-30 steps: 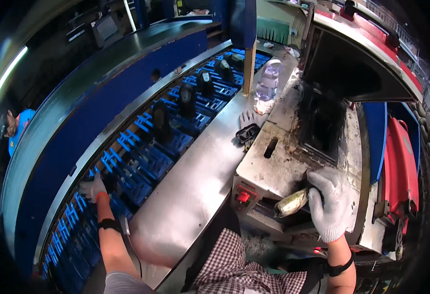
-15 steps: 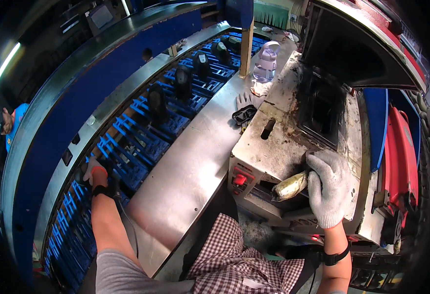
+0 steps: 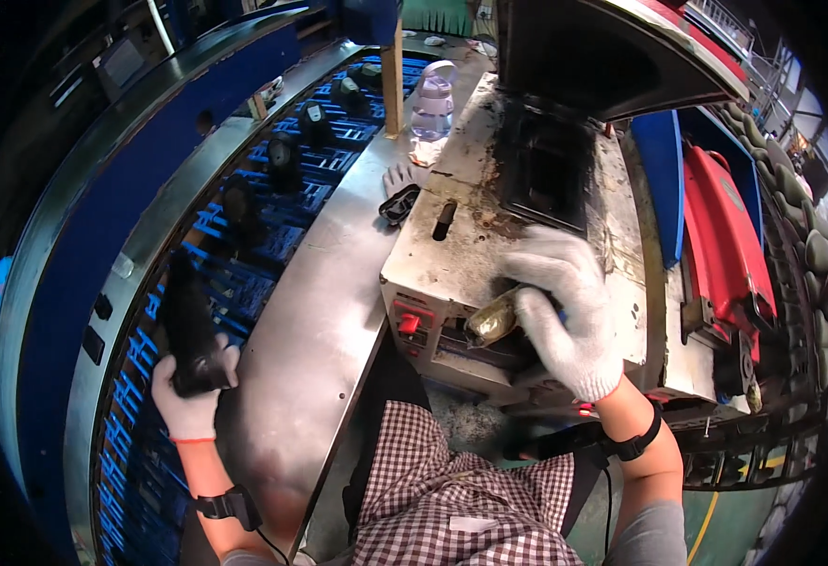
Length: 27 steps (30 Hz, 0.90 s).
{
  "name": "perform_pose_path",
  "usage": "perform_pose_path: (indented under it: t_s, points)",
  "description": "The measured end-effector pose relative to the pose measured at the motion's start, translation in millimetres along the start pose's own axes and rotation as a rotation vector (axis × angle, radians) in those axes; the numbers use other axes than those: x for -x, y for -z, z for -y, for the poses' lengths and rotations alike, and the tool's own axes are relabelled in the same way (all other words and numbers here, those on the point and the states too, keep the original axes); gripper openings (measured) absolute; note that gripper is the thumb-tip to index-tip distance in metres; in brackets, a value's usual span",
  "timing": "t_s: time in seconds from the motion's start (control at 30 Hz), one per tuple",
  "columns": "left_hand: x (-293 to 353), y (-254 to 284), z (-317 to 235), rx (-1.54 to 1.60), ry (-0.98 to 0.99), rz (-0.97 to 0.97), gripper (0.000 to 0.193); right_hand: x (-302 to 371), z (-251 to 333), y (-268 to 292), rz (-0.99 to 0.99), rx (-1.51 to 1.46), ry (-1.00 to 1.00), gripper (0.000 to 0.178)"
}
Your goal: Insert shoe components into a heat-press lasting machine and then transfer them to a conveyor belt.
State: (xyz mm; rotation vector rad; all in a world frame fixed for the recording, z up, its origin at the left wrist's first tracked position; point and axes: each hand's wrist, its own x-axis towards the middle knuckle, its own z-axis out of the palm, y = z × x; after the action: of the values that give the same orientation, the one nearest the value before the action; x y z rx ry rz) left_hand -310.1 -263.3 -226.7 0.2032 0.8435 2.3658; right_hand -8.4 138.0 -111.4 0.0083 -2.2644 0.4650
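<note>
My left hand point(image 3: 187, 396), in a white glove with an orange cuff, grips the near end of a black shoe point(image 3: 192, 325) over the blue slatted conveyor point(image 3: 282, 222). The shoe is blurred by motion. My right hand point(image 3: 569, 316), also gloved in white, curls around a stubby handle wrapped in yellowish tape point(image 3: 492, 321). It hovers at the front of a stained metal machine point(image 3: 466, 250), just above the red switch point(image 3: 411, 322). Whatever lies beyond the handle is hidden by my glove.
More black shoes point(image 3: 283, 158) stand along the conveyor. Beside it runs a steel ledge point(image 3: 305, 321) bearing a grey glove point(image 3: 402, 177), a black shell-like part point(image 3: 400, 204) and a lilac bottle point(image 3: 433, 106). The machine's dark lid point(image 3: 612, 57) is raised. Red panels point(image 3: 727, 245) stand right.
My left hand has come back from the conveyor's far side with a black shoe in it. My right hand still holds the taped handle, its fingers slightly loosened. The view has swung right.
</note>
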Motion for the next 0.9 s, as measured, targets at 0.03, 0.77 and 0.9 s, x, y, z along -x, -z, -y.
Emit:
perform_pose_path:
  t_s: [0.03, 0.77, 0.9]
  points:
    - [-12.3, -32.0, 23.3, 0.035, -0.032, 0.075, 0.078, -3.2, 7.6, -3.7, 0.028, -0.148, -0.037, 0.035]
    - [-143.4, -380.3, 135.7, -0.675, -0.956, 0.642, 0.062, -75.2, -216.0, 27.5, -0.256, -0.361, -0.836, 0.073]
    - [-137.4, -407.3, 105.9, -0.552, -0.783, 0.923, 0.08, -85.9, -226.1, -0.9, 0.32, 0.514, -0.874, 0.091]
